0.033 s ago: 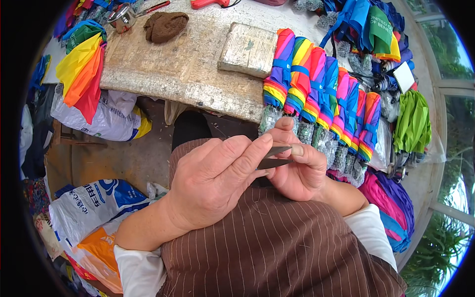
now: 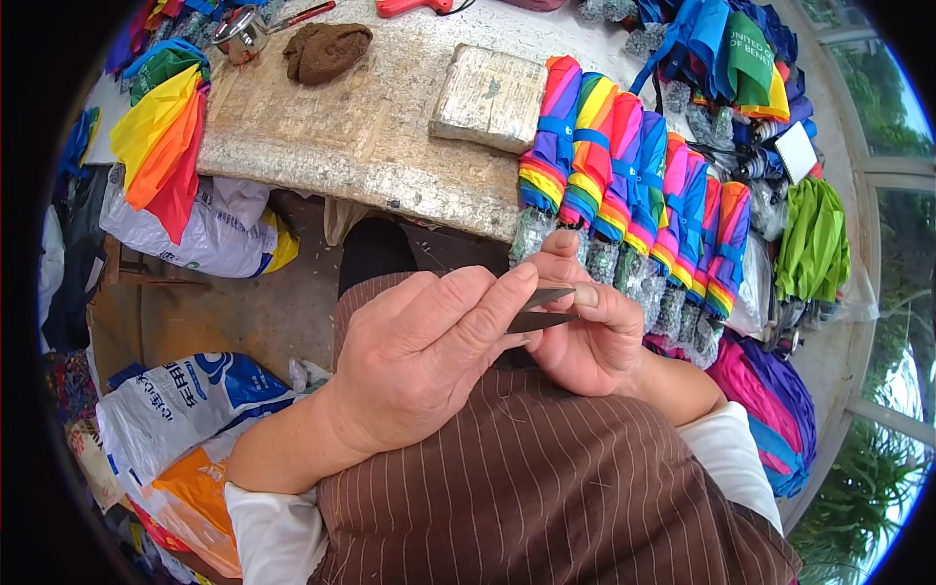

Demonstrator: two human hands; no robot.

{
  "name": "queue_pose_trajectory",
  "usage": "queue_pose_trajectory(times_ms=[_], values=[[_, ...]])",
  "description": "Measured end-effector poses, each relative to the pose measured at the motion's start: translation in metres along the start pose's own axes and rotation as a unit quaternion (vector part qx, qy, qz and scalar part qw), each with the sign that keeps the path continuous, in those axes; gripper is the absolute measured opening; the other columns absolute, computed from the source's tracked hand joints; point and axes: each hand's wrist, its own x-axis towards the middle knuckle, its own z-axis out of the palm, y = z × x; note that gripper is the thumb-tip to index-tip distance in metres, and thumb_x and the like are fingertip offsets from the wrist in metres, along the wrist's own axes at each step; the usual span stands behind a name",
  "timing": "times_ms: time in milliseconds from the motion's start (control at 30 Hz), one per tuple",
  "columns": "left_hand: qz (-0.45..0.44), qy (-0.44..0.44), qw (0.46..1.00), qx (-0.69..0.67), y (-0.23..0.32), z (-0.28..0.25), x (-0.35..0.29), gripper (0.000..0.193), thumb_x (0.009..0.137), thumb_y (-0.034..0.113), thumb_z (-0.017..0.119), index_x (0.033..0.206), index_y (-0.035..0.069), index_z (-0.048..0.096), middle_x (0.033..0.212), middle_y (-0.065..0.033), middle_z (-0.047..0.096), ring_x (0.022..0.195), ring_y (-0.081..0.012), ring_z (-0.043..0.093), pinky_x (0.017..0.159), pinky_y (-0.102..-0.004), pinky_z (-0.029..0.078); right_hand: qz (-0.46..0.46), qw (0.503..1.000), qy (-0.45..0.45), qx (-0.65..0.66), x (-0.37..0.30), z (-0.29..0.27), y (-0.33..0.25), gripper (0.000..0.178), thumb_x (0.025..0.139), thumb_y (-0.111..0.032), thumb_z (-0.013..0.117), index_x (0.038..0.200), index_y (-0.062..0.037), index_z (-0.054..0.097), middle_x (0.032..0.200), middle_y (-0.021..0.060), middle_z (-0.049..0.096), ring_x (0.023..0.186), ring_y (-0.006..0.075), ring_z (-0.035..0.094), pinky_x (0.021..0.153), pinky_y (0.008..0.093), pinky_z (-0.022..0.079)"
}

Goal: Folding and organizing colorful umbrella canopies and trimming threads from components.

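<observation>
My left hand (image 2: 419, 327) is closed round a pair of small scissors (image 2: 542, 320), whose handles are hidden in the fingers. Two dark, pointed blades stick out to the right, spread a little apart. My right hand (image 2: 595, 336) is turned palm inward beside them, its fingers curled. Its thumb lies at the upper blade's tip; whatever is pinched there, if anything, is too small to make out. Both hands are above my lap, over a brown striped apron (image 2: 507, 468). Just beyond the right hand, folded rainbow umbrellas (image 2: 592, 136) lie in a row.
Ahead is a worn, pale worktable (image 2: 322, 146) bearing a wrapped block (image 2: 487, 97), a brown cloth (image 2: 327, 53) and a metal cup (image 2: 240, 37). Yellow, orange and red fabric (image 2: 166, 132) hangs over its left edge. Plastic bags (image 2: 185, 405) sit at left; green umbrellas (image 2: 814, 239) at right.
</observation>
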Motion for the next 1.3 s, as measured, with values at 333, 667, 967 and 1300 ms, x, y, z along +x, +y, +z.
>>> queue_pose_trajectory(times_ms=[333,667,967,1300], values=[[0.015,0.001,1.0,0.017,-0.002,-0.002,-0.002,0.056,0.063,0.01,0.073,0.117,0.0,0.061,0.09,-0.0055,0.056,0.06,-0.0172,0.05,0.05,-0.0279,0.042,0.015,0.998,-0.06,-0.011,0.001,-0.005,0.0,0.039,0.086,-0.002,0.057,0.121,-0.0166,0.047,0.099,-0.0037,0.046,0.095,0.0117,0.05,0.091,0.0322,0.04],[0.036,-0.001,0.998,0.044,-0.003,-0.003,-0.005,0.052,0.065,0.01,0.068,0.116,-0.001,0.062,0.089,-0.0057,0.057,0.057,-0.0159,0.048,0.047,-0.0278,0.041,0.011,0.999,-0.03,0.015,0.0,0.0,0.004,0.041,0.083,0.002,0.057,0.119,-0.016,0.048,0.095,-0.0041,0.046,0.089,0.011,0.051,0.091,0.0333,0.041],[0.046,0.005,0.998,0.05,-0.003,-0.001,-0.009,0.052,0.064,0.008,0.066,0.115,-0.001,0.063,0.093,-0.0055,0.059,0.057,-0.0145,0.048,0.047,-0.0264,0.041,0.009,0.999,0.014,0.033,0.0,0.005,0.005,0.044,0.079,0.006,0.059,0.116,-0.0143,0.049,0.089,-0.0045,0.044,0.084,0.0102,0.051,0.092,0.0327,0.041],[0.065,0.01,0.996,0.061,-0.006,-0.002,-0.009,0.05,0.065,0.008,0.066,0.114,-0.001,0.063,0.094,-0.0055,0.059,0.058,-0.015,0.049,0.048,-0.0269,0.041,0.008,0.999,0.019,0.025,-0.001,0.003,0.006,0.044,0.079,0.006,0.06,0.115,-0.0156,0.05,0.091,-0.0052,0.045,0.087,0.0092,0.051,0.092,0.0315,0.041]])
